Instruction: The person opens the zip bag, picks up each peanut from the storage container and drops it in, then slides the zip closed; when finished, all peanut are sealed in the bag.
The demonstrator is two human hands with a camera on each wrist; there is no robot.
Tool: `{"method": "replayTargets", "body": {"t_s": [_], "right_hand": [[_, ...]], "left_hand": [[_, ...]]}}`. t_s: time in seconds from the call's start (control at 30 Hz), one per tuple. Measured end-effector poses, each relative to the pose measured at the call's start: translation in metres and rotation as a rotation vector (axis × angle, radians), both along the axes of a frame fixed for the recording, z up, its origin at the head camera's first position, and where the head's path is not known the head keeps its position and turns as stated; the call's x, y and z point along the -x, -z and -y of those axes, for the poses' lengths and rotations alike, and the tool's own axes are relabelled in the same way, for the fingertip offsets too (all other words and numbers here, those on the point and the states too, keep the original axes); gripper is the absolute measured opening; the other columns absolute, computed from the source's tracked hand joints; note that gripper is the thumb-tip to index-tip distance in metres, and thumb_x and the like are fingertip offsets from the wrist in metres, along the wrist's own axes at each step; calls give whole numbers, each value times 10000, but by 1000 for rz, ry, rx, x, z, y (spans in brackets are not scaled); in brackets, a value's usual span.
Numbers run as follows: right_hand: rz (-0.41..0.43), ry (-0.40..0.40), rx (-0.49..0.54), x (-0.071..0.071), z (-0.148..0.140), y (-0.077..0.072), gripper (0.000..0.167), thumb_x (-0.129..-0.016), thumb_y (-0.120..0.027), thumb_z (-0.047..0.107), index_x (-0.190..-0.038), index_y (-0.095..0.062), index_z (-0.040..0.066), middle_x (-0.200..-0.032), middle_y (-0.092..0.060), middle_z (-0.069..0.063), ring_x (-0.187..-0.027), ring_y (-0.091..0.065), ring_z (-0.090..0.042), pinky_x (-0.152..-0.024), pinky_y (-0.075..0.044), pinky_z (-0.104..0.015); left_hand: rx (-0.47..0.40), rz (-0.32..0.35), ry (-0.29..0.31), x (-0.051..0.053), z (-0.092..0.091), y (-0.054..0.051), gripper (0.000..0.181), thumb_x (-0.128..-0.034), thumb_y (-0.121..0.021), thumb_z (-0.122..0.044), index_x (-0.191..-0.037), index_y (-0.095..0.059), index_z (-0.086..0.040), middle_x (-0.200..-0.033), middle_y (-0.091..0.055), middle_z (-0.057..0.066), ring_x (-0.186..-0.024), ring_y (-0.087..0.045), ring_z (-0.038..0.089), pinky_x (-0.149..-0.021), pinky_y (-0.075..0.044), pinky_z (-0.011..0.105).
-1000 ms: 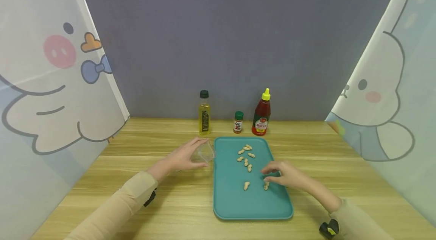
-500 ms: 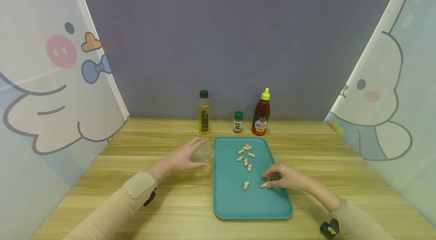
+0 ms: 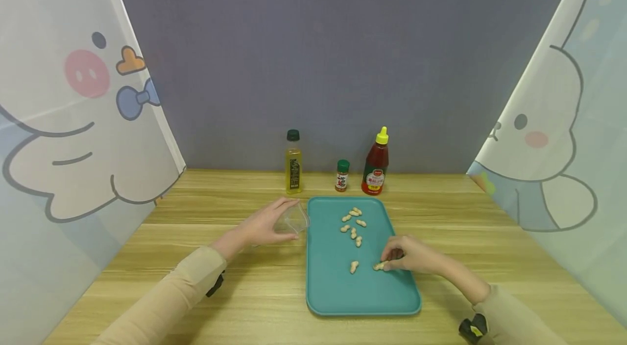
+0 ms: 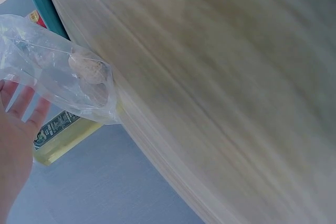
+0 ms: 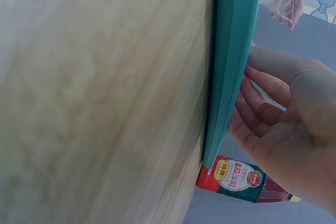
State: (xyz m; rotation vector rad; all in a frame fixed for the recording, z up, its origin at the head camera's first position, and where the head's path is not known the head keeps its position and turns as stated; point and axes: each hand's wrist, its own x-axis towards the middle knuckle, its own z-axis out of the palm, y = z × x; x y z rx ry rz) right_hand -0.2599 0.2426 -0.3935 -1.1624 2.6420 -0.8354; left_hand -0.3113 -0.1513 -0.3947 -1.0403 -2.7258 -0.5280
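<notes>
My left hand (image 3: 264,223) holds a clear plastic bag (image 3: 295,221) by its mouth, fingers above and thumb below, just left of the teal tray (image 3: 362,299). Inside the bag, the left wrist view shows at least one peanut (image 4: 88,68). Over the tray's right side, my right hand (image 3: 416,255) pinches a peanut (image 3: 379,266) at its right end, low against the tray. Another peanut (image 3: 354,266) lies to the left of it. Several more peanuts (image 3: 354,233) are scattered farther back. In the right wrist view the tray rim hides the fingertips.
Behind the tray stand an oil bottle (image 3: 294,170), a small green-capped spice jar (image 3: 342,176) and a ketchup bottle (image 3: 376,165). A grey panel (image 3: 333,62) closes the back of the wooden table (image 3: 254,290). Cartoon-printed curtains (image 3: 44,171) flank both sides.
My right hand has come down and its fingers have closed on the peanut, which has turned from upright to sideways. My left hand and the bag stay in place.
</notes>
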Motion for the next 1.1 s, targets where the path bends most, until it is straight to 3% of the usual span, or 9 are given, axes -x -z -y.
{"method": "replayTargets", "body": {"t_s": [0.4,0.6,0.9,1.1], "right_hand": [[-7,0,-4,3,3,-2,112,-832,-706,231,-855,-683,125,-815,-624,77,-715,-546,22,-630,-512,-193],[-6,36,1,7,10,-6,101,-851,-687,246,-868,-681,146,-807,-644,83,-708,-552,20,-609,-505,-194],[-215,28,98,17,34,-18,88,-864,-672,205,-914,-695,137,-810,-663,75,-707,-571,9,-629,-520,-201],[-251,10,117,22,55,-27,77,-864,-673,208,-918,-696,159,-794,-654,98,-700,-575,16,-626,-526,-208]], "left_hand": [[-4,22,1,1,-1,-1,887,-792,-626,-608,-1476,-288,-156,-1396,-417,8,-1260,-463,247,-1038,-414,445],[-9,16,3,1,0,0,894,-790,-614,-627,-1472,-296,-146,-1380,-426,6,-1251,-470,240,-1025,-430,438],[-9,11,12,-1,-2,-1,869,-801,-639,-578,-1469,-304,-134,-1387,-420,17,-1253,-468,251,-1028,-425,446],[-13,13,12,-1,-2,0,859,-804,-652,-553,-1469,-303,-137,-1378,-425,18,-1257,-463,248,-1038,-416,442]]}}
